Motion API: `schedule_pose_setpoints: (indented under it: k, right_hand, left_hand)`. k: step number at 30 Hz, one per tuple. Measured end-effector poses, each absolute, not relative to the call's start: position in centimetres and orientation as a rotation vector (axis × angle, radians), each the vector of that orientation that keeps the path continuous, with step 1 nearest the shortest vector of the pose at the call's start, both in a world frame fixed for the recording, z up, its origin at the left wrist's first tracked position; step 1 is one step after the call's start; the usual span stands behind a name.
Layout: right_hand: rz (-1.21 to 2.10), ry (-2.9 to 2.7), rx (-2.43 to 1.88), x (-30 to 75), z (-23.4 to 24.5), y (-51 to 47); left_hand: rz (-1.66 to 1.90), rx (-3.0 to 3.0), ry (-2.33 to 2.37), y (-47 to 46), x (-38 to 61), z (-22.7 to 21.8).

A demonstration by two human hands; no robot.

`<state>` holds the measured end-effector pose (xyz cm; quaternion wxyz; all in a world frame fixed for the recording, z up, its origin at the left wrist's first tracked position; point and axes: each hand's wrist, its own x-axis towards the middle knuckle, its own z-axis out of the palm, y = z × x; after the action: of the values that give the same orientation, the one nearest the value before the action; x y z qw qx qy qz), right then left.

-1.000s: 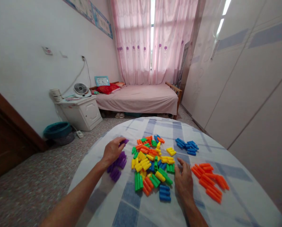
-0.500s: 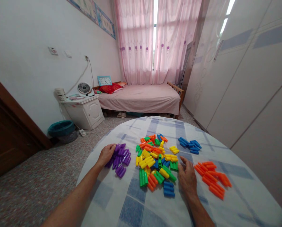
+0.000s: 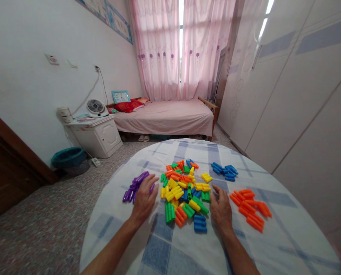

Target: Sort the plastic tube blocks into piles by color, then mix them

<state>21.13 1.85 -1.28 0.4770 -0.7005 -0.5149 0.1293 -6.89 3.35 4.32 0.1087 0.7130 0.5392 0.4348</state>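
Note:
My left hand point(image 3: 144, 198) lies over the near right side of a pile of purple plastic building blocks point(image 3: 134, 185), fingers stretched and apart. It covers part of that pile, so contact beneath the palm is hidden. To its right spreads a mixed heap of yellow blocks point(image 3: 173, 191), green blocks point(image 3: 169, 212), orange blocks point(image 3: 181, 216) and blue blocks point(image 3: 200, 223). My right hand point(image 3: 221, 206) rests on the cloth at the heap's right edge, fingers loosely bent and apart, close to a green block point(image 3: 205, 196). No block shows in its grasp.
Separate groups of blue blocks point(image 3: 224, 170) and orange blocks point(image 3: 252, 208) lie on the right of the round table point(image 3: 187, 252), which has a checked cloth. Beyond stand a bed point(image 3: 164, 116), a white cabinet point(image 3: 98, 135) with a fan, a bin point(image 3: 70, 158) and a wardrobe point(image 3: 279, 103).
My left hand has moved from the purple pile's left side to its near right side, its fingers now spread. The right hand stays by the heap. The view has shifted slightly.

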Motion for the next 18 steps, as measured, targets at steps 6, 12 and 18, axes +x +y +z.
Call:
schedule_pose_setpoints:
  k: [6,12,18]
  right_hand:
    - [0.356,-1.251,-1.694,21.3,-1.6,2.0]
    - [0.328,-1.266,-1.684,21.2,-1.6,2.0]
    - [0.319,-1.285,-1.646,21.2,-1.6,2.1]
  left_hand:
    - [1.102,1.921,1.605,2.3,-1.1,0.6]
    - [1.231,1.804,1.61,2.4,1.8,-0.7]
    - [1.439,1.65,1.443,2.3,1.8,-0.5]
